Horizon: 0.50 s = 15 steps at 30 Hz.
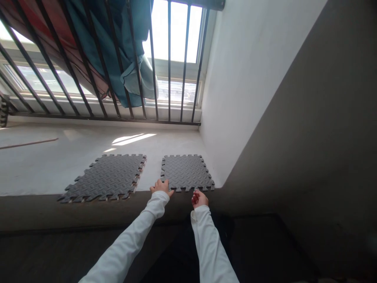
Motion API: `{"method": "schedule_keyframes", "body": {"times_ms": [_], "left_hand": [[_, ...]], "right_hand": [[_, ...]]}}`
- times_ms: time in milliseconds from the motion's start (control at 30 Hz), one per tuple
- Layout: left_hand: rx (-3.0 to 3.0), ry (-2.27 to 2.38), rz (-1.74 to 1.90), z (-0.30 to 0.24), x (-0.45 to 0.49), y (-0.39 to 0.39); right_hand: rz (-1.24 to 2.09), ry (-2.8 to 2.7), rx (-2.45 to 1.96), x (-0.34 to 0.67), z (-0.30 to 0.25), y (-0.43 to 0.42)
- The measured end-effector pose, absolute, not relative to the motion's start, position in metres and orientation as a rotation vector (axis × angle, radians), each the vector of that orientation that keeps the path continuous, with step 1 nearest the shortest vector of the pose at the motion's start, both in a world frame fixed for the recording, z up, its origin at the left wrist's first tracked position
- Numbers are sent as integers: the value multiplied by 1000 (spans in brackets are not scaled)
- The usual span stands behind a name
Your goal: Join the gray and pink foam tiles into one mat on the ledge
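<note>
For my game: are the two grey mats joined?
No, apart: bare concrete ledge shows between the left mat and the right mat, which the left hand touches.

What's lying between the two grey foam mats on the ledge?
In the head view, a narrow strip of pale concrete ledge separates the left foam mat from the right foam mat.

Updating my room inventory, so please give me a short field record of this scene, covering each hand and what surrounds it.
Left hand: at the near corner of a gray foam puzzle mat, apparently touching it
Right hand: just below that mat, holding nothing
Other mat: second gray foam puzzle mat, lying apart to the left
Surface: concrete ledge
Beyond: black metal window bars, teal cloth
</note>
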<state>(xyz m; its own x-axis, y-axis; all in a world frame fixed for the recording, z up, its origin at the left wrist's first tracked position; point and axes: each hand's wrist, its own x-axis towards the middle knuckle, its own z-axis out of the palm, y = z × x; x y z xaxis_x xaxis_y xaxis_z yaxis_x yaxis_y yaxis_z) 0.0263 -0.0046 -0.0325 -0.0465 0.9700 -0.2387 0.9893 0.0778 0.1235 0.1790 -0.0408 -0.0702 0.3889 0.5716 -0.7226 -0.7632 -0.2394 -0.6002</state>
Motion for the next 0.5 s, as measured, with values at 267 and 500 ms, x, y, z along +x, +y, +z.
{"method": "schedule_keyframes", "body": {"times_ms": [267, 500], "left_hand": [[2055, 2038, -74, -44, 59, 2], [2018, 2005, -232, -53, 61, 8]], "right_hand": [[1228, 164, -1319, 180, -74, -41], [1180, 77, -1354, 179, -82, -37]]}}
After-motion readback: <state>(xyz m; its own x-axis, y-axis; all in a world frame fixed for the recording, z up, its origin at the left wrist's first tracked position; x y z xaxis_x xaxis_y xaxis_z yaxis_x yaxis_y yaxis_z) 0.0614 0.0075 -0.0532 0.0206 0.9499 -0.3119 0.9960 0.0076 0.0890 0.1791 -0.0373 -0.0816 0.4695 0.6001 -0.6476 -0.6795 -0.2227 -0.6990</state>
